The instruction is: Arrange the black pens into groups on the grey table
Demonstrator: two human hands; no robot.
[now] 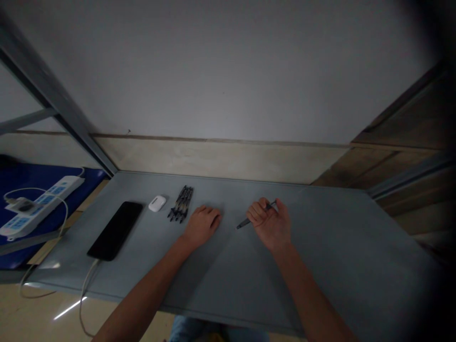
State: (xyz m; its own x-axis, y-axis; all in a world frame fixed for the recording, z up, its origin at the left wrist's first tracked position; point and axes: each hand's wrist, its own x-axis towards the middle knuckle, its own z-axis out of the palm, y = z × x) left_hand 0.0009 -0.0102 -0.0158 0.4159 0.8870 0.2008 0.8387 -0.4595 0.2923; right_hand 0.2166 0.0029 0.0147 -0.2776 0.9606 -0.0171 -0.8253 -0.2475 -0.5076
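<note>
My right hand point(270, 222) is closed around a dark pen point(244, 223) above the right-middle of the grey table, palm turned partly up. The pen slants, its tip pointing down and left and its other end sticking out near the thumb. My left hand point(202, 224) lies on the table, back of the hand up, with fingers curled in; nothing sticks out of it. Close by on its left is a bundle of several dark pens point(181, 205), lying side by side.
Left of the pens lie a white earphone case point(157, 203) and a black phone point(116, 230) with a charging cable point(85, 285) running over the table's front edge. Further left, a white power strip point(42, 206) sits on a blue surface. A white wall point(221, 85) rises behind the table point(342, 247).
</note>
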